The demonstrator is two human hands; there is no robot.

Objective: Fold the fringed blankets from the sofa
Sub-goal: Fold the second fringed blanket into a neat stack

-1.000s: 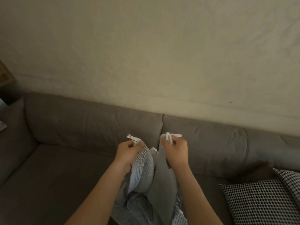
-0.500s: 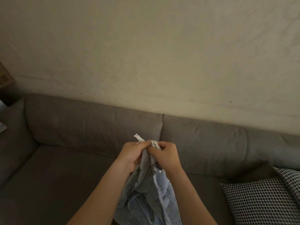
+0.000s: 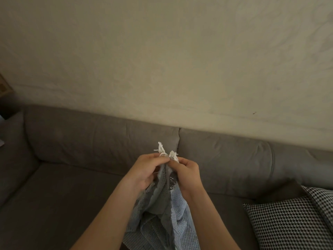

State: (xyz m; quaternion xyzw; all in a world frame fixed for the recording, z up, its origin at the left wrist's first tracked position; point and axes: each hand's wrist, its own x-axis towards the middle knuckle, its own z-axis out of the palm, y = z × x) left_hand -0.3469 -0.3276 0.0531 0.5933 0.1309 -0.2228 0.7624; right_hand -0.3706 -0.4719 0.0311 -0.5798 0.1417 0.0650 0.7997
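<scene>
A pale blue-grey waffle-weave blanket [image 3: 162,210] with white fringe hangs down in front of me over the grey sofa [image 3: 72,186]. My left hand [image 3: 146,170] and my right hand [image 3: 187,170] are side by side at its top edge. Each pinches a fringed corner, and the two corners meet between my fingertips. White tassels [image 3: 166,152] stick up above my fingers. The rest of the blanket drops in loose folds between my forearms, and its lower end is cut off by the frame's bottom edge.
A black-and-white houndstooth cushion [image 3: 292,222] lies on the sofa seat at the right. The sofa's back cushions run along a plain beige wall [image 3: 162,60]. A left armrest [image 3: 12,150] bounds the seat.
My hands, apart one second ago with a corner each, have come together so the two fringed corners meet. The blanket now hangs doubled between my arms.
</scene>
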